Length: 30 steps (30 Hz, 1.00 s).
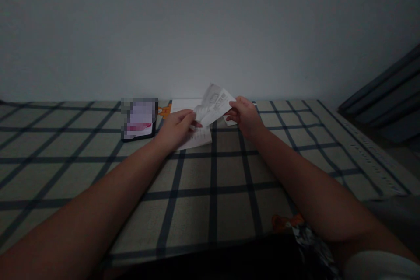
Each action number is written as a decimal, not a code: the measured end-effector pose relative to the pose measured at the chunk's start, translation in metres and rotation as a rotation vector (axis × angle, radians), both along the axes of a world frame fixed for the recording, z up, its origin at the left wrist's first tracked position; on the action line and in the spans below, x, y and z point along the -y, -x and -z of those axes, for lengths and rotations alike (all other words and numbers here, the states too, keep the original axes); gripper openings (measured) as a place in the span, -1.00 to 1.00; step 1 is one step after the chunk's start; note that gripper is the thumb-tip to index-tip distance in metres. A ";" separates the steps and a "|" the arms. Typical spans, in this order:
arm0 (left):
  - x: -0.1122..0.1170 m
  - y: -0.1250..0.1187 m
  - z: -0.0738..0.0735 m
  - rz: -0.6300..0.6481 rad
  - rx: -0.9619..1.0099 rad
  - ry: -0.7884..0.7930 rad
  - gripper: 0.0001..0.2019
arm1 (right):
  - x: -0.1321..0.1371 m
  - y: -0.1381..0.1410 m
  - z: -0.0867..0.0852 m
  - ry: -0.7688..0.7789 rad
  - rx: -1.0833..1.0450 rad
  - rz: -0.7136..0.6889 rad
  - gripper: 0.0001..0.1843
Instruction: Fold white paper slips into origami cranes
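A creased sheet of printed paper [215,103] is raised above the checked cloth, stretched between both hands. My left hand [179,127] pinches its lower left edge between thumb and fingers. At the opposite corner, my right hand [245,114] grips the sheet with thumb on the near side. Below my left hand lies another pale paper [198,139] with faint print, partly covered by the hand. Behind the raised sheet is a flat white paper [187,104], mostly hidden. A small white piece [231,120] shows under my right hand.
A dark-edged device or case with a blurred face [141,118] lies left of the papers. An orange bear figure [165,110] shows beside it. Checked cloth [193,210] covers the surface up to a plain wall [210,30]. Dark pleated fabric [390,96] hangs at right.
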<state>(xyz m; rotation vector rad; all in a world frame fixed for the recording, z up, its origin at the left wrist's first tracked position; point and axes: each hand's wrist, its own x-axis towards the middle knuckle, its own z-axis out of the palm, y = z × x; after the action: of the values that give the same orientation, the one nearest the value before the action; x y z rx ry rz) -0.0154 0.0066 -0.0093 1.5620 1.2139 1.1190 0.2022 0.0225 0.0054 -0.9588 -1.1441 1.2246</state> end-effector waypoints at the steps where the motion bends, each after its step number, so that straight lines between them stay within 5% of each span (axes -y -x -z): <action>1: -0.001 0.000 -0.001 -0.039 0.033 -0.008 -0.76 | 0.000 0.000 0.000 -0.004 -0.004 0.011 -0.76; 9: -0.009 0.004 -0.006 -0.276 0.121 -0.096 -0.80 | -0.003 -0.001 0.003 -0.001 0.033 0.051 -0.82; 19: -0.012 0.001 -0.010 -0.241 0.420 0.013 -0.89 | -0.006 -0.001 0.008 -0.018 0.093 0.063 -0.82; 25: -0.011 0.003 -0.013 -0.274 0.444 0.042 -0.86 | -0.009 -0.007 0.010 -0.218 0.181 -0.001 -0.58; 30: -0.014 0.007 -0.012 -0.301 0.459 0.078 -0.84 | -0.008 -0.009 0.014 -0.329 0.404 -0.010 -0.75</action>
<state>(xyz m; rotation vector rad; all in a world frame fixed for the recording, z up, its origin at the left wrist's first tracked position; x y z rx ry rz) -0.0228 0.0206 0.0025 1.0043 1.1758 1.5050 0.2110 0.0303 -0.0084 -0.9693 -1.6127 0.8302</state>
